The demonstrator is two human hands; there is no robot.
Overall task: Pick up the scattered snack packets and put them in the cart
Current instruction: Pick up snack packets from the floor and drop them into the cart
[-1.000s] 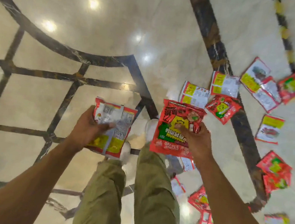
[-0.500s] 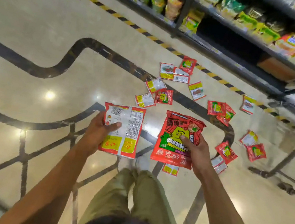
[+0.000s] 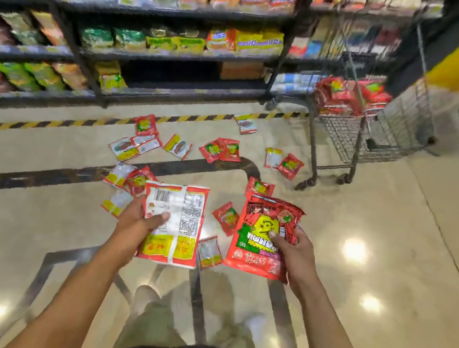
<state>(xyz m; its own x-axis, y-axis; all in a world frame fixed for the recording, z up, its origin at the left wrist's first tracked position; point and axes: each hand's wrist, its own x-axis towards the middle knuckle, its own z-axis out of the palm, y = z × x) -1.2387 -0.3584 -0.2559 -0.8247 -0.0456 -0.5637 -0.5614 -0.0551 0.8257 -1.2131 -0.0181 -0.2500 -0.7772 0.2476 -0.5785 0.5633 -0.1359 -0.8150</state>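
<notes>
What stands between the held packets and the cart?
Nothing upright. Small red snack packets lie on the shiny floor between the large red packet in the right hand, the white-backed packet in the left hand, and the wire shopping cart.

Bright overhead light glares off the glossy floor (image 3: 395,233); shelves (image 3: 159,8) motion-blurred, edges fisheye-bent.

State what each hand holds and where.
The left hand grips the white-backed packet by its left edge, thumb across the back. The right hand grips the red packet by its right edge, thumb on the front.
</notes>
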